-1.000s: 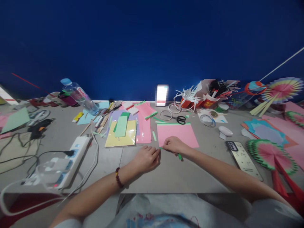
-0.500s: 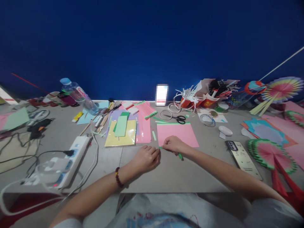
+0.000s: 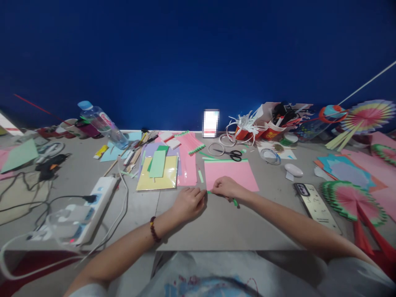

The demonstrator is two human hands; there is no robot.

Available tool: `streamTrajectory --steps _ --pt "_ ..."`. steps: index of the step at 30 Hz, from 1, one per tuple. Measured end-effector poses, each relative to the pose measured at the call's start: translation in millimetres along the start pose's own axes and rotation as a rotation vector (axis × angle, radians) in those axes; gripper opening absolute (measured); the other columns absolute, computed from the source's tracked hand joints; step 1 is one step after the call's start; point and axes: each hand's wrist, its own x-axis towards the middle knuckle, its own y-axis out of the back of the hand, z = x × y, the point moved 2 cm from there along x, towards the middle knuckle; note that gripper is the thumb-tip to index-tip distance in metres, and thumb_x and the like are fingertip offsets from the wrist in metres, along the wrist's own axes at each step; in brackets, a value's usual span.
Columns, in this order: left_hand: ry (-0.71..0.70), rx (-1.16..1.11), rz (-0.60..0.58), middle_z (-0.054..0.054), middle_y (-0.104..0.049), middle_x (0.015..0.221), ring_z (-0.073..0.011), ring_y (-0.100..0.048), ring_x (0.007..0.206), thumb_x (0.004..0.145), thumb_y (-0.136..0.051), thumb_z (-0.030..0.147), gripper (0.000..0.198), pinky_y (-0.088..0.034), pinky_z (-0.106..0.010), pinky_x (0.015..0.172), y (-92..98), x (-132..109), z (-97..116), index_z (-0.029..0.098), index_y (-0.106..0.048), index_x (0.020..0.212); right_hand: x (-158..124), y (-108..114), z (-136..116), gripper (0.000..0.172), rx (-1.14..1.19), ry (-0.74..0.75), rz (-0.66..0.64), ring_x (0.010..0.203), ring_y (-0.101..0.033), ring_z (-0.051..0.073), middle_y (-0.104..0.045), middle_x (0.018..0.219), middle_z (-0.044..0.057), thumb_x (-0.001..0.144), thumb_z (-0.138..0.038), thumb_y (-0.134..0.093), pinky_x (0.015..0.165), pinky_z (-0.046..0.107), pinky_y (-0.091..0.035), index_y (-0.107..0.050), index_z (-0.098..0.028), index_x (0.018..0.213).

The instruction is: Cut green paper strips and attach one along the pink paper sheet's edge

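A sheet of pink paper (image 3: 230,171) lies flat in front of me, with light and dark green strips along its far edge. My right hand (image 3: 228,189) rests over the sheet's near edge, its fingertips pinching a narrow green paper strip (image 3: 235,202). One end of that strip sticks out below the hand, and another bit shows at the fingertips. Just left of the sheet, my left hand (image 3: 190,203) lies on the table with its fingers curled under. What is beneath those fingers, if anything, is hidden.
Black scissors (image 3: 233,154) lie beyond the pink sheet. To the left are a yellow paper pack (image 3: 144,181), a power strip (image 3: 99,206) with cables and a leaning bottle (image 3: 107,123). A phone (image 3: 317,208) and a pink-green paper fan (image 3: 346,202) lie to the right.
My left hand has shifted slightly to the left, a little away from my right hand. The right hand stays on the green strip, almost unmoved.
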Motion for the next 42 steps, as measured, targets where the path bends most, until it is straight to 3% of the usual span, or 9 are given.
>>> streamTrajectory --steps 8,17,27,42 --pt "-0.039 -0.046 0.038 -0.002 -0.057 0.061 -0.0153 -0.053 0.053 0.082 -0.048 0.021 0.015 -0.036 -0.030 0.051 6.5 -2 4 0.017 -0.063 0.084 1 -1 3 0.017 -0.005 0.001 0.012 0.027 -0.043 0.007 -0.047 0.038 -0.006 0.072 -0.027 -0.064 0.028 0.017 -0.034 -0.057 -0.016 0.061" --pt "-0.073 -0.061 -0.025 -0.002 -0.059 0.063 -0.0155 -0.055 0.052 0.081 -0.048 0.023 0.024 -0.036 -0.029 0.049 8.0 -3 7 0.015 -0.062 0.099 2 -1 4 0.018 -0.037 0.009 0.022 0.027 -0.043 0.008 -0.045 0.037 -0.006 0.072 -0.028 -0.063 0.027 0.017 -0.033 -0.057 -0.017 0.060" --pt "-0.079 -0.053 -0.047 -0.001 -0.058 0.060 -0.0158 -0.056 0.052 0.080 -0.048 0.022 0.019 -0.035 -0.030 0.050 8.0 -2 9 0.016 -0.062 0.093 0 -1 0 0.021 -0.042 0.001 0.021 0.028 -0.044 0.008 -0.045 0.037 -0.005 0.073 -0.029 -0.064 0.028 0.017 -0.034 -0.056 -0.017 0.058" --pt "-0.062 -0.039 -0.050 -0.002 -0.061 0.061 -0.0163 -0.057 0.051 0.081 -0.049 0.022 0.025 -0.036 -0.030 0.049 7.3 -2 9 0.015 -0.061 0.101 1 -1 3 0.018 -0.049 0.008 0.022 0.027 -0.044 0.008 -0.046 0.037 -0.006 0.073 -0.027 -0.062 0.028 0.017 -0.034 -0.057 -0.017 0.060"
